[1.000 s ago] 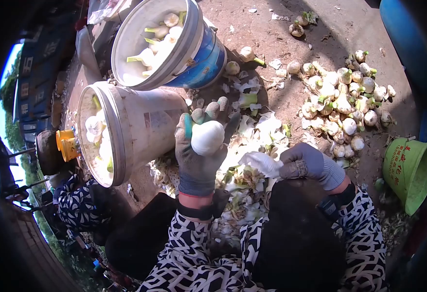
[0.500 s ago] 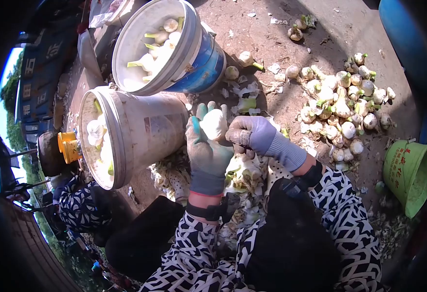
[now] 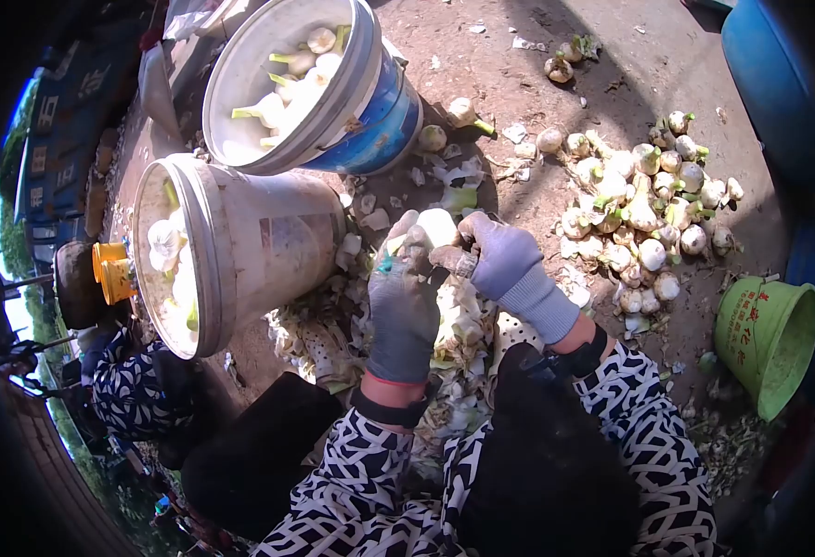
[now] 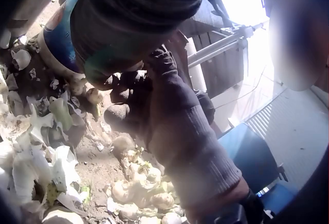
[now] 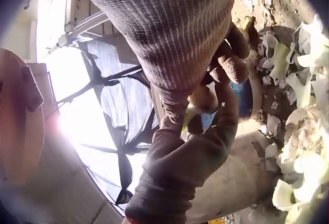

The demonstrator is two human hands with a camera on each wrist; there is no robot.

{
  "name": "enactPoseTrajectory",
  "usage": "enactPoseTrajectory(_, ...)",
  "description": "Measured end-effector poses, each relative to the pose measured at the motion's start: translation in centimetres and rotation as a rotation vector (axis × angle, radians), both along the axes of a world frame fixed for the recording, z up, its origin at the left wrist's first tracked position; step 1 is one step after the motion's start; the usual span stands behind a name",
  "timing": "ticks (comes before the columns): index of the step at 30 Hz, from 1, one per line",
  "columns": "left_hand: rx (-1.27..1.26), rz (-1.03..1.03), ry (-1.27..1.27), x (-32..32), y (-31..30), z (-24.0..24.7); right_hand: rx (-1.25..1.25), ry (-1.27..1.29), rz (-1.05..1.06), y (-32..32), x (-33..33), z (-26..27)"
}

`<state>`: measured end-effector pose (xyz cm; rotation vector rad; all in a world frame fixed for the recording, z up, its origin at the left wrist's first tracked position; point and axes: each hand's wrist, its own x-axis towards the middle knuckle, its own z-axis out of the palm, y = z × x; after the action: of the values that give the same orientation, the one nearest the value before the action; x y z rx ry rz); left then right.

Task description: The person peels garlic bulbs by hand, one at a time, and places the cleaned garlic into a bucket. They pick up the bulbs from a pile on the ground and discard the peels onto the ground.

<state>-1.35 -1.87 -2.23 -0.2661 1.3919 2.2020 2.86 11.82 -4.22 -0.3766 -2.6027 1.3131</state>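
Note:
In the head view a white garlic bulb (image 3: 439, 228) is held between two gloved hands. The left hand (image 3: 403, 302) curls its fingers round the bulb's left side. At the bulb's right, the right hand (image 3: 503, 258) has its thumb and bent fingers close together against it; whether they pinch a piece of skin cannot be told. In the right wrist view the bulb (image 5: 203, 99) shows partly, in shadow, between the left hand (image 5: 190, 157) and the right hand (image 5: 164, 34). The left wrist view hides the bulb behind the fingers.
A white bucket (image 3: 268, 243) and a blue-and-white bucket (image 3: 380, 121) hold bulbs, both tilted at the left. Unpeeled bulbs (image 3: 644, 209) lie piled at the right, near a green bucket (image 3: 751, 339). Peelings (image 3: 463, 325) cover the ground below the hands. Another person (image 3: 138, 390) is at the far left.
The right hand has come from the lower right to the bulb, dropping out of view the white skin it held. The left hand's fingers, more spread before, now curl round the bulb.

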Motion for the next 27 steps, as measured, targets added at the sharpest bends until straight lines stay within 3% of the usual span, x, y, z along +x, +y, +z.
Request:
enactPoseTrajectory(3,0.003,-0.021,0.017,0.1,-0.9,0.0,-0.209,0.020,0.032,0.5,0.2,-1.0)
enactPoseTrajectory(8,-0.195,-0.025,0.144,0.5,-1.0,0.0,-0.196,0.158,0.078,0.9,0.3,-1.5)
enactPoseTrajectory(10,-0.305,-0.035,0.166,0.4,-1.2,0.1,-0.056,0.178,0.138,1.2,0.4,-1.2)
enactPoseTrajectory(14,-0.306,-0.088,0.166,0.1,-2.0,-0.1,0.024,0.043,0.105,1.8,0.7,-1.6)
enactPoseTrajectory(16,-0.016,-0.067,-0.030,-0.2,-2.1,-0.2,-0.186,0.007,-0.041,2.4,0.5,-2.2)
enactPoseTrajectory(17,-0.018,-0.105,-0.056,0.0,-2.4,-0.8,-0.185,0.013,-0.040,2.2,0.5,-2.7)
enactPoseTrajectory(19,-0.612,-0.417,0.626,-0.2,-3.6,-2.6,0.034,-0.173,-0.021,1.5,0.4,-3.4)
enactPoseTrajectory(20,-0.610,-0.418,0.630,-0.3,-3.9,-2.8,0.060,-0.334,-0.020,1.8,0.3,-3.2)
enactPoseTrajectory(22,0.363,-0.132,-0.356,-0.1,-3.6,-1.0,0.159,-0.442,-0.010,2.5,0.2,-4.9)
enactPoseTrajectory(24,0.334,-0.108,-0.367,-0.1,-3.1,-0.3,0.245,-0.690,0.133,3.0,0.0,-4.5)
enactPoseTrajectory(25,0.300,-0.078,-0.373,-0.3,-3.1,0.0,0.251,-0.681,0.138,2.9,0.3,-4.8)
enactPoseTrajectory(27,0.356,-0.059,-0.402,-0.8,-3.6,0.3,0.294,-0.381,0.408,2.8,1.6,-5.9)
